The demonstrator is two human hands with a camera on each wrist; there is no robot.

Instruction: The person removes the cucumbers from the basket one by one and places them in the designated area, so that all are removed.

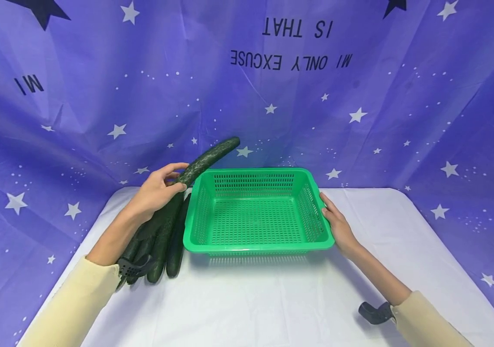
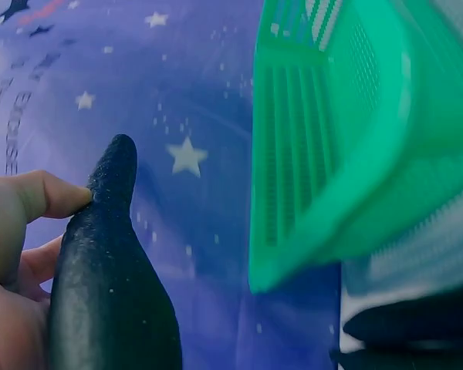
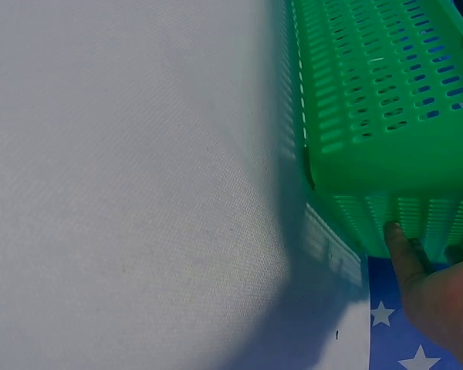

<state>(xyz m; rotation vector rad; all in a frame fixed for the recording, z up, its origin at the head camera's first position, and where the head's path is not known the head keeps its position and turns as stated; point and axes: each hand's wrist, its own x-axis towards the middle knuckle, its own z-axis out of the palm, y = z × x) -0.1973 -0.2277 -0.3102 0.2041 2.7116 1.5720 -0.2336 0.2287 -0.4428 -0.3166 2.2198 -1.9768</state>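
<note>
My left hand (image 1: pixel 158 188) holds a long dark green cucumber (image 1: pixel 210 159) between thumb and fingers. It slants up to the right, its far end beyond the basket's back left corner. In the left wrist view, the same cucumber (image 2: pixel 112 285) points away with its narrow tip up. Several more cucumbers (image 1: pixel 160 246) lie side by side under and in front of that hand, partly hidden by the forearm. A green perforated plastic basket (image 1: pixel 257 247) stands right of them, nothing inside. My right hand (image 1: pixel 338 226) touches its right side; in the right wrist view, extended fingers (image 3: pixel 405 254) press the outer wall.
A white cloth (image 1: pixel 247 308) covers the table. Purple fabric (image 1: pixel 247 96) printed with stars and lettering hangs behind and at both sides. A black strap mount (image 1: pixel 136 266) sits on the left wrist, another black mount (image 1: pixel 375 313) on the right.
</note>
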